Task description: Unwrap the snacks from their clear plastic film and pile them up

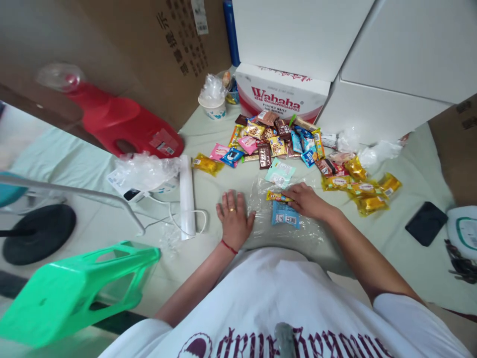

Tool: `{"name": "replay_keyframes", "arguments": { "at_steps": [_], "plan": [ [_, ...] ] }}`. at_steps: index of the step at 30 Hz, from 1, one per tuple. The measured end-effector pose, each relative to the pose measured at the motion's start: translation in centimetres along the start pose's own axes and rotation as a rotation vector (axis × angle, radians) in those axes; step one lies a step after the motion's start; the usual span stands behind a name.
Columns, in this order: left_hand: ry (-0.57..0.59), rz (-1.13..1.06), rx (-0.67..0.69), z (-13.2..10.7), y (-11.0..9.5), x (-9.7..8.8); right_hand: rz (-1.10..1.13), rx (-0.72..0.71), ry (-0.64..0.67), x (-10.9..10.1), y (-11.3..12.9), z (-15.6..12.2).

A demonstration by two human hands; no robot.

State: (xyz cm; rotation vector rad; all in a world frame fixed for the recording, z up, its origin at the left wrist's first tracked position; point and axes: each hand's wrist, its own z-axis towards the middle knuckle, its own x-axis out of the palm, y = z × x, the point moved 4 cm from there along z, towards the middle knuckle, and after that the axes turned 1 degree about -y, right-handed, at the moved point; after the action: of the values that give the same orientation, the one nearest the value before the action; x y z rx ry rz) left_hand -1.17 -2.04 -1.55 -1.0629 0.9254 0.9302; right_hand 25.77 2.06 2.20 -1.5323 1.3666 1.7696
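My left hand point(235, 221) lies flat on the cloth with its fingers spread, beside a clear plastic sheet or bag point(257, 219). Over that plastic, my right hand point(303, 200) has its fingers closed on the end of a small yellow snack packet point(276, 196). Just below the yellow one rests a blue snack packet point(285, 215), and above it is a pale mint-green packet point(280, 172). Farther back spreads a pile of mixed wrapped snacks point(276, 139). To the right sit several golden-yellow packets point(367, 188).
A Wahaba-style white and red carton point(283, 94) stands behind the pile, near a paper cup point(212, 107). On the left are a red jug point(130, 124), a white roll point(187, 199), a cable point(169, 211) and a green stool point(85, 288). A black phone-like slab point(426, 223) lies right.
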Motion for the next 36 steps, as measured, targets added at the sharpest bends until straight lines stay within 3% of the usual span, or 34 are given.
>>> {"name": "replay_keyframes", "arguments": {
  "at_steps": [2, 4, 7, 10, 13, 16, 23, 27, 31, 36],
  "plan": [
    [-0.088, -0.028, 0.122, -0.7, 0.0, -0.4, 0.042, -0.025, -0.133, -1.2, 0.6, -1.7],
    [-0.063, -0.108, 0.380, -1.3, -0.2, -0.7, 0.096, -0.062, -0.232, -2.2, 1.4, -4.5],
    [0.178, -0.300, 0.781, -1.8, 0.0, -1.0, 0.165, -0.131, -0.188, -1.6, 3.2, -9.7],
    [0.405, -0.382, 0.900, -1.5, 0.9, -1.4, 0.173, -0.127, -0.131, 1.5, 4.3, -13.9],
    [0.515, -0.334, 0.912, -1.0, 1.7, -1.5, 0.156, -0.060, -0.217, 4.5, 4.2, -15.5],
    [0.560, -0.245, 0.910, -0.5, 2.1, -1.4, 0.229, -0.010, -0.315, 5.2, 3.5, -15.1],
    [0.471, -0.153, 0.720, 1.6, 2.1, -2.0, 0.415, 0.154, -0.279, 0.4, 0.9, -13.0],
    [0.493, -0.103, 0.693, 2.1, 1.7, -2.5, 0.342, 0.125, -0.249, -1.6, -0.8, -9.4],
    [0.442, -0.158, 0.658, 2.0, 0.5, -3.4, 0.054, 0.071, -0.108, -0.7, -0.6, -3.7],
    [0.279, -0.080, 0.283, 2.5, -2.7, -3.0, -0.145, 0.104, 0.055, 0.8, 0.6, 0.6]
  ]
}}
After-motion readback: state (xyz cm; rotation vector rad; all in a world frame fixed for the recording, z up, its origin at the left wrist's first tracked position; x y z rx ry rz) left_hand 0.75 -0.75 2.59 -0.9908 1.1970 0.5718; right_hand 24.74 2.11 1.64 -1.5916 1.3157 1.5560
